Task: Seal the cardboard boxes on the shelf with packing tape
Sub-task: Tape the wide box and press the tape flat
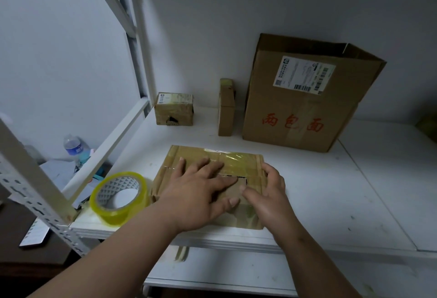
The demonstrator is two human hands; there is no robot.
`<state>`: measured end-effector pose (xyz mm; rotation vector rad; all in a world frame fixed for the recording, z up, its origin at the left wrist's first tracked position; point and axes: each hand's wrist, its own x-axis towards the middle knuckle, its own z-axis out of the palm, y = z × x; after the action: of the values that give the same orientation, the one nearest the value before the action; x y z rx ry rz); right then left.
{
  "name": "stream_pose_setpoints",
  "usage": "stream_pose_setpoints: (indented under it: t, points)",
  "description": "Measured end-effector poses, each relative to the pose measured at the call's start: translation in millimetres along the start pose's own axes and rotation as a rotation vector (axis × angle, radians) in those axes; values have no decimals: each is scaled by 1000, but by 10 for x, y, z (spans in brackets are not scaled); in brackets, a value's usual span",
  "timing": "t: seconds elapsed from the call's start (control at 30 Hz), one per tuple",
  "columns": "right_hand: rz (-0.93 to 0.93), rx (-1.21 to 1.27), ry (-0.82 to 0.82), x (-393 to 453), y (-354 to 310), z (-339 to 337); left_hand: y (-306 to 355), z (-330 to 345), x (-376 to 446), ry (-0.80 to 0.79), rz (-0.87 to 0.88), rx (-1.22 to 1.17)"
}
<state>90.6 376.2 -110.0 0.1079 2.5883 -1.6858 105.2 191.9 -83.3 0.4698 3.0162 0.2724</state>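
Spread flat, the left hand (203, 193) presses tape onto the box (236, 163) beneath it; the right hand (267, 193), beside it, grips the box's edge. Tape should be smoothed outward, firmly. The roll (118, 197) lies just left.

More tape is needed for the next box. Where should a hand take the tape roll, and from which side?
Likely best from above: the tape roll lies tilted with its open core facing up. Slip fingers into the core, thumb on the outer yellow band. It sits left of the flat box, nearest the left hand.
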Motion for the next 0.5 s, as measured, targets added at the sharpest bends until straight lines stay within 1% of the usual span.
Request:
stream_pose_setpoints:
  t: [0.2, 0.27, 0.3, 0.33, 0.4, 0.47, 0.5]
  points:
    - [20, 8, -86, -2, -52, -30, 9, -62, 18, -83, -14, 61]
    - [18, -14, -107, 6, -87, -59, 15, -101, 15, -86, -10, 27]
    - [6, -31, -106, 8, -103, -71, -3, -115, 6, -58, -13, -29]
    - [-11, -59, -97, 2, -123, -83, -36, -129, -5, 3, -21, -104]
    - [-49, -121, -42, -4, -161, -103, -146, -175, -42, 210, -67, -234]
    - [-85, -198, 22, -4, -225, -110, -334, -227, -95, 384, -191, -302]
    - [-110, -237, 49, 0, -266, -104, -446, -253, -128, 437, -266, -324]
